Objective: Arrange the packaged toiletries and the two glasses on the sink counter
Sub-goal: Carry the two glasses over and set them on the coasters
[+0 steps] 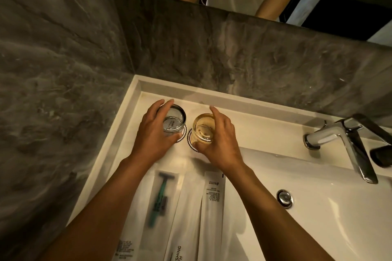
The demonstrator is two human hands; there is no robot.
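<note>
Three flat packets lie nearest to you on the white counter [265, 125], side by side: the razor packet [161, 199], a middle packet [186, 207] and a printed packet [213, 203]. Beyond them, your left hand [151, 133] wraps the clear glass [174, 119], and your right hand [220, 143] wraps the amber glass [202, 128]. Both glasses stand upright, just beside each other, on scalloped coasters [189, 136] near the back rim.

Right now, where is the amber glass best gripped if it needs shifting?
Probably around its side wall, from above and the right, as the right hand already wraps the amber glass. It stands upright on a scalloped coaster, the clear glass close on its left.
</note>
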